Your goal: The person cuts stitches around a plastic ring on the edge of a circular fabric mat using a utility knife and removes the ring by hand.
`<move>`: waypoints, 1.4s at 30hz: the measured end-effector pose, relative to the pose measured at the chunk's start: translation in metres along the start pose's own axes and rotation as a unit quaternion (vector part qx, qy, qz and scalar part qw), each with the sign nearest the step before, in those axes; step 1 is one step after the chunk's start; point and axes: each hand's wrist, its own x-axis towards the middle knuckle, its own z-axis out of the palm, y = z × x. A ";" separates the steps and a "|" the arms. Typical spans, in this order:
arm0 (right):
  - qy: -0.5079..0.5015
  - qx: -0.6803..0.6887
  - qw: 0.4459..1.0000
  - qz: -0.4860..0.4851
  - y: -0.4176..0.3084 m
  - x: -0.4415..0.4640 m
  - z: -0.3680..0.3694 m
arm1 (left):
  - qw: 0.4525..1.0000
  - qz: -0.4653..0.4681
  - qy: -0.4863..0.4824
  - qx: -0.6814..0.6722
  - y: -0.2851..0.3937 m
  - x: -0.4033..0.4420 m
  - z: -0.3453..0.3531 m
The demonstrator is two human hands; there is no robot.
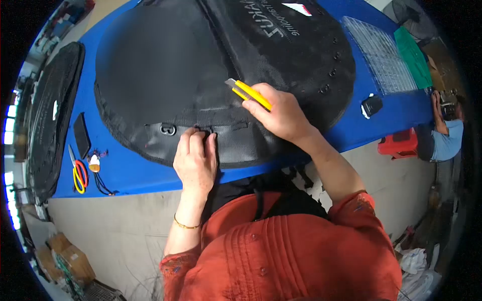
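A large rounded black fabric piece (291, 80) with upside-down white lettering and a row of metal eyelets lies before me. My right hand (278, 111) is wrapped round a yellow utility knife (253, 96), held over the fabric with its blade out and pointing up-left. Low on the fabric, my left hand (196, 156) has its fingers bent and pressed together at a black strap (226, 126) sewn along it; the fingertips are partly hidden. Just left of those fingers, a metal D-ring (168, 129) sits on the strap. Blade and left hand are apart.
The blue-covered table (135, 175) also bears scissors (79, 173), a dark phone-like slab (81, 135), a small black item (371, 106) and a clear ridged sheet (381, 55). Another black piece (55, 115) stands at left. A seated person (447, 138) and red stool (398, 144) are at right.
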 end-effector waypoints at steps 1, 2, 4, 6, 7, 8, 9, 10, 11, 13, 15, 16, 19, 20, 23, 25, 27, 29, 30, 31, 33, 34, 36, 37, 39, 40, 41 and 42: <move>-0.001 0.006 1.000 0.007 0.001 0.000 0.000 | 1.000 0.002 0.000 0.006 0.000 0.000 -0.001; -0.003 0.014 1.000 0.012 0.002 -0.001 0.001 | 1.000 0.002 -0.002 0.006 0.001 0.001 -0.002; -0.004 0.014 1.000 0.006 0.003 0.000 0.001 | 1.000 0.008 -0.001 0.007 0.001 0.002 -0.003; 0.005 0.040 0.999 0.012 0.003 0.000 0.003 | 1.000 -0.002 -0.014 0.002 0.002 0.003 -0.006; 0.012 0.043 0.999 0.005 0.001 -0.001 0.003 | 1.000 -0.001 -0.015 0.008 0.001 0.003 -0.006; 0.018 0.042 0.999 0.000 -0.001 -0.002 0.002 | 1.000 0.000 -0.014 0.010 0.001 0.003 -0.005; 0.020 0.049 0.999 -0.015 -0.003 -0.002 0.001 | 1.000 0.003 -0.008 0.008 0.001 0.003 -0.004; 0.000 0.052 0.999 0.002 -0.007 -0.004 -0.001 | 1.000 0.003 -0.002 -0.003 -0.001 0.001 -0.003; -0.024 0.059 0.998 0.021 -0.010 -0.004 -0.004 | 1.000 -0.001 0.001 -0.011 -0.002 -0.001 -0.002; -0.036 0.064 0.997 0.014 -0.013 -0.001 -0.009 | 1.000 0.001 -0.003 -0.001 -0.002 -0.001 0.000; -0.063 0.063 0.994 -0.056 -0.011 0.005 -0.010 | 1.000 -0.001 0.011 0.017 0.003 -0.002 -0.002; -0.068 0.033 0.993 -0.090 -0.009 0.009 -0.012 | 1.000 0.000 0.015 0.017 0.005 -0.002 -0.003; -0.111 -0.010 0.989 -0.100 -0.023 0.014 -0.024 | 1.000 0.005 0.019 0.018 0.002 -0.001 -0.002; -0.118 -0.026 0.986 -0.118 -0.022 0.015 -0.025 | 0.999 0.015 0.032 0.020 0.000 -0.001 0.000; -0.158 -0.002 0.981 -0.116 -0.024 0.018 -0.030 | 0.999 0.011 0.041 0.017 0.002 -0.001 0.001; -0.180 0.010 0.977 -0.110 -0.020 0.019 -0.032 | 0.999 0.012 0.049 0.011 0.002 -0.001 0.002; -0.205 0.005 0.976 -0.068 -0.025 0.024 -0.040 | 0.999 0.010 0.050 0.008 0.003 -0.001 0.003; -0.203 0.015 0.977 -0.068 -0.029 0.029 -0.041 | 0.999 0.011 0.049 0.002 0.001 -0.002 0.004; -0.196 0.014 0.976 -0.090 -0.031 0.032 -0.043 | 0.999 0.008 0.046 0.005 0.001 -0.003 0.003; -0.187 0.012 0.976 -0.111 -0.033 0.036 -0.045 | 0.999 0.006 0.041 0.003 0.001 -0.003 0.003; -0.191 -0.001 0.974 -0.121 -0.041 0.042 -0.051 | 0.999 0.001 0.034 0.003 0.002 -0.003 0.002; -0.191 -0.017 0.972 -0.133 -0.044 0.045 -0.052 | 0.999 0.003 0.036 0.001 0.001 -0.003 0.003; -0.191 0.000 0.975 -0.117 -0.048 0.049 -0.053 | 0.999 0.005 0.038 0.001 0.002 -0.004 0.002; -0.188 0.014 0.977 -0.102 -0.050 0.050 -0.052 | 1.000 -0.001 0.026 -0.002 0.004 -0.003 -0.001; -0.182 0.052 0.979 -0.078 -0.052 0.050 -0.048 | 1.000 -0.007 0.015 -0.006 0.006 -0.002 -0.002; -0.174 0.090 0.979 -0.055 -0.052 0.050 -0.046 | 1.000 -0.009 0.013 -0.005 0.006 -0.002 -0.002; -0.175 0.089 0.979 -0.055 -0.050 0.051 -0.044 | 1.000 -0.012 0.012 -0.004 0.006 -0.002 -0.002; -0.170 0.105 0.978 -0.063 -0.047 0.052 -0.042 | 1.000 -0.013 0.012 -0.004 0.006 -0.002 -0.002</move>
